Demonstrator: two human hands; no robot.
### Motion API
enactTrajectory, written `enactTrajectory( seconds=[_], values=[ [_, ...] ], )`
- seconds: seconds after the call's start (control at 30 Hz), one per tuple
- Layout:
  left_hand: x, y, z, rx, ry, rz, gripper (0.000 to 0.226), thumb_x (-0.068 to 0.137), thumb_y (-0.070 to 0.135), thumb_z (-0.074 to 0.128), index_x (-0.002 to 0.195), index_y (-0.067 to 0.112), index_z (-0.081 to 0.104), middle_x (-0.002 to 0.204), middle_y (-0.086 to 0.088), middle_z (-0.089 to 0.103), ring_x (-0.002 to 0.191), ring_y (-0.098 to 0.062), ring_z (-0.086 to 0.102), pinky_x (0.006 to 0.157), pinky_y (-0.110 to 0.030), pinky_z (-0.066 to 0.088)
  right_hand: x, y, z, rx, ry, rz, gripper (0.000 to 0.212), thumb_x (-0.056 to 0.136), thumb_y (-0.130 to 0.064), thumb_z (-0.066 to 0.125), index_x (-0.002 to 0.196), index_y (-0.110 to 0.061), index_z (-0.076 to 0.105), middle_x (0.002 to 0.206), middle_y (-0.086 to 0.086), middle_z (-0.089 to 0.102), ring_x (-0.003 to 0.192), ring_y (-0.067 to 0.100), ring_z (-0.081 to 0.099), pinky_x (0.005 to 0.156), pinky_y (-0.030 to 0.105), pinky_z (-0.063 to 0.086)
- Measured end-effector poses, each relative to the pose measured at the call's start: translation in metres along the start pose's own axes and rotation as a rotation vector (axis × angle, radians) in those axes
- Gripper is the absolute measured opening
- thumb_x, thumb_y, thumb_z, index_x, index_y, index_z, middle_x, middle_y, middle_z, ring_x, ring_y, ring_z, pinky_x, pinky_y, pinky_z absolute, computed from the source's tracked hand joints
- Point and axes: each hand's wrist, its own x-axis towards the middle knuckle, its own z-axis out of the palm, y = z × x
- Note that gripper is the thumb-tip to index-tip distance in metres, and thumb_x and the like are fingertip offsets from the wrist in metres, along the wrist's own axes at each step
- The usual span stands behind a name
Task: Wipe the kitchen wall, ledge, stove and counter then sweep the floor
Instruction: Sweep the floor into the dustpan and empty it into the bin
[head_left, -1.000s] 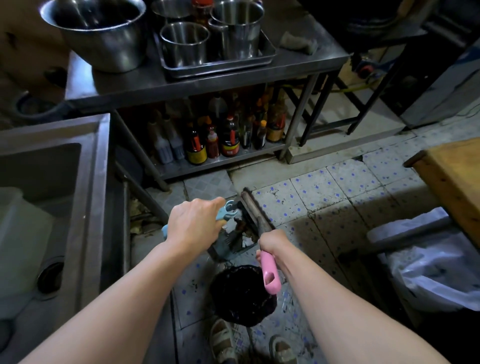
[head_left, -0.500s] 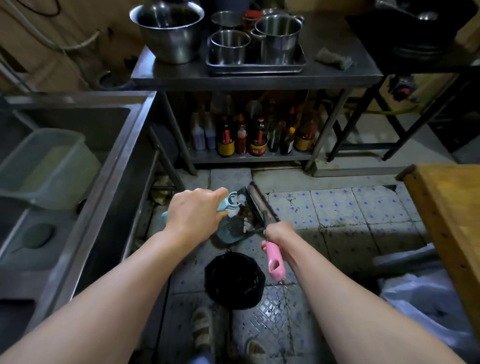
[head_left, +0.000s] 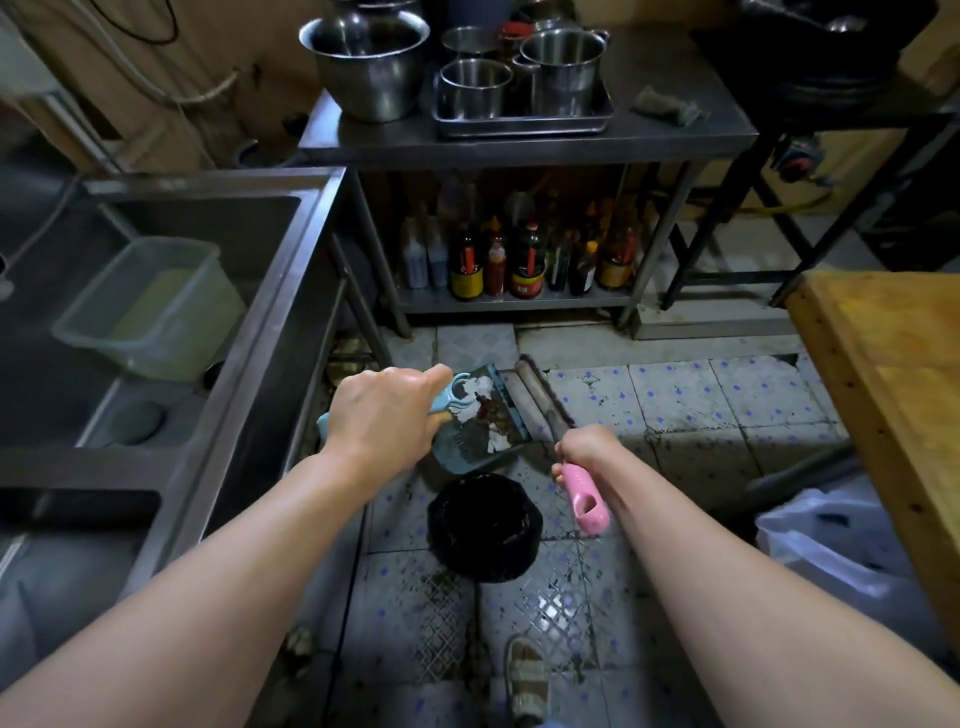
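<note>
Head view: a person is holding a dustpan and a brush over a tiled floor.

Left hand (head_left: 383, 415) is curling round the blue handle of the dustpan (head_left: 480, 426), which is carrying scraps above the floor (head_left: 701, 405). Right hand (head_left: 584, 447) is gripping the pink handle of the brush (head_left: 540, 402), its head lying just beside the pan's edge. Below both, a black-lined bin (head_left: 485, 525) is standing on the tiles, beside the steel sink (head_left: 291, 291).

The left hand (head_left: 382, 413) grips a blue dustpan (head_left: 480, 421) full of scraps above a black bin (head_left: 485, 525). The right hand (head_left: 584, 447) grips a pink-handled brush (head_left: 540, 397) beside the pan, over the tiled floor (head_left: 701, 405).
</note>
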Motion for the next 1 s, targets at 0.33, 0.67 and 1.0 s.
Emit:
enactTrajectory(
  seconds=[0.33,0.67,1.0],
  values=[
    [-0.110,-0.019,-0.033,-0.056,0.108,0.054,0.026,0.092,0.046,0.051,0.101,0.021,0.049,0.090,0.001,0.065,0.084,-0.027,0.061,0.062,-0.030,0.032,-0.104,0.067,0.024,0.064,0.074,-0.098,0.031,0.095,-0.004,0.035,0.121,0.006,0.048,0.081,0.018,0.054,0.036,0.017,0.051,0.028,0.017,0.038],
    [-0.194,-0.023,-0.047,-0.064,0.150,0.070,0.026,0.091,0.045,0.053,0.100,0.022,0.050,0.090,0.002,0.066,0.085,-0.027,0.064,0.063,-0.030,0.033,-0.164,0.123,0.040,0.075,0.075,-0.084,0.035,0.093,-0.001,0.035,0.125,0.006,0.047,0.067,0.017,0.053,0.023,0.014,0.045,0.030,0.016,0.037],
    [-0.244,0.003,-0.032,0.035,0.247,0.176,0.032,0.068,0.034,0.081,0.079,0.016,0.057,0.057,0.002,0.061,0.047,-0.027,0.060,0.045,-0.025,0.029,-0.172,0.166,0.029,0.052,-0.023,-0.059,0.028,0.093,-0.001,0.038,0.117,0.008,0.049,0.056,0.017,0.053,0.040,0.022,0.050,0.030,0.016,0.038]
  ],
)
